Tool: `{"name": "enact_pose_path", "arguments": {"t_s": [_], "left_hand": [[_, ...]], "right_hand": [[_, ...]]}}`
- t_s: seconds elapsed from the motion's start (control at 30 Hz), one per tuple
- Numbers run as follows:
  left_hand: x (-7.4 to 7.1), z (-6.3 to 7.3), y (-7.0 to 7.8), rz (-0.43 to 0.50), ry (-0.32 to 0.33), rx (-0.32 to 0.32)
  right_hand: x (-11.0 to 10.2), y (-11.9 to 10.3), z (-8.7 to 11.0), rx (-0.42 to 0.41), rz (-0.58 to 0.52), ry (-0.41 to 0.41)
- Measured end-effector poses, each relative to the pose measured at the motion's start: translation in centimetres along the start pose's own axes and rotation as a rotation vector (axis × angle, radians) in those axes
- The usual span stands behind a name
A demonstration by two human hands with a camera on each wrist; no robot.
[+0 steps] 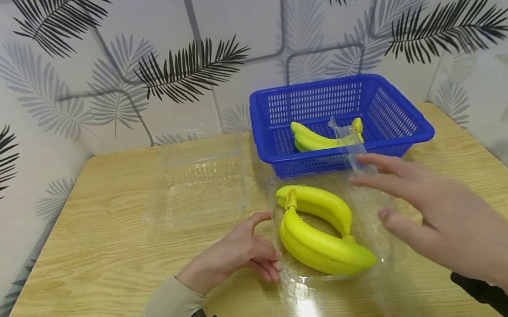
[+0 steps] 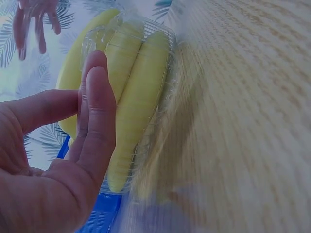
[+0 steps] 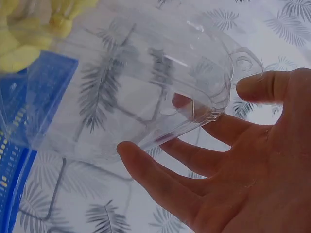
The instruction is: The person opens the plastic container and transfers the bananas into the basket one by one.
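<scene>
Bananas (image 1: 325, 245) lie diagonally, far left to near right.

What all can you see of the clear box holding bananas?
The box is clear and glossy, apparently plastic, rectangular with ridged walls. It rests on the table in front of the blue basket. Its lid is open, raised on the right, with a tab at its rim. Yellow bananas lie inside. The left hand touches its left wall; the right hand is at the lid's edge.
</scene>
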State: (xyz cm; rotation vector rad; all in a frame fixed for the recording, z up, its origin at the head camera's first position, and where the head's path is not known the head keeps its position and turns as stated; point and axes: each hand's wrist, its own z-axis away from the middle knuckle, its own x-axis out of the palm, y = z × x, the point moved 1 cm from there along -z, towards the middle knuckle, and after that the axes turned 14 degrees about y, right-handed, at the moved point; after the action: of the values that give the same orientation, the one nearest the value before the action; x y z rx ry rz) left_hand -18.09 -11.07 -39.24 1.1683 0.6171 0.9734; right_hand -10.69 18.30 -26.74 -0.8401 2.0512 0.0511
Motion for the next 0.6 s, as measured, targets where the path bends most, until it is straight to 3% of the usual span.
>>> {"name": "enact_pose_path", "arguments": {"t_s": [0.3, 0.6], "left_hand": [[0.0, 0.0, -0.1, 0.007, -0.002, -0.004], [0.1, 0.0, -0.1, 0.014, -0.003, -0.007]], "right_hand": [[-2.8, 5.4, 0.5, 0.263, 0.103, 0.073], [-3.1, 11.1, 1.4, 0.4, 0.226, -0.094]]}}
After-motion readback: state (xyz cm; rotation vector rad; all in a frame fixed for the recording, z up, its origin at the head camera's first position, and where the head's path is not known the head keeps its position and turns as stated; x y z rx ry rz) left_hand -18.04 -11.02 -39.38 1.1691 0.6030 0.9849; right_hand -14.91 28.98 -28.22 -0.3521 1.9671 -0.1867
